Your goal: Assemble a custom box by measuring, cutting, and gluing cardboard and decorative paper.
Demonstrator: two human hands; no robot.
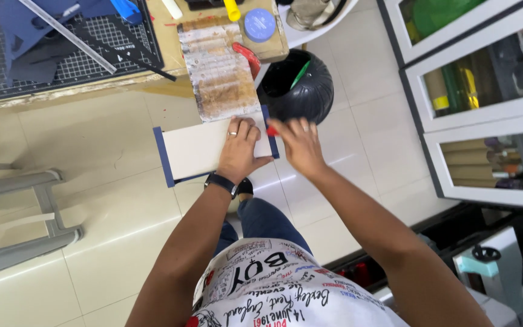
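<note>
Pressing flat, the left hand (238, 149) is holding down a cream board with blue edges (198, 148) (over the floor), while the right hand (298, 145) is pinching a small red thing (272, 131) at its right edge.

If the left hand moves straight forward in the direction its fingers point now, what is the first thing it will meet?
The left hand lies flat on the cream board, fingers pointing up in the picture. It would probably first meet the stained sheet hanging over the table edge, though depth is unclear.
</note>
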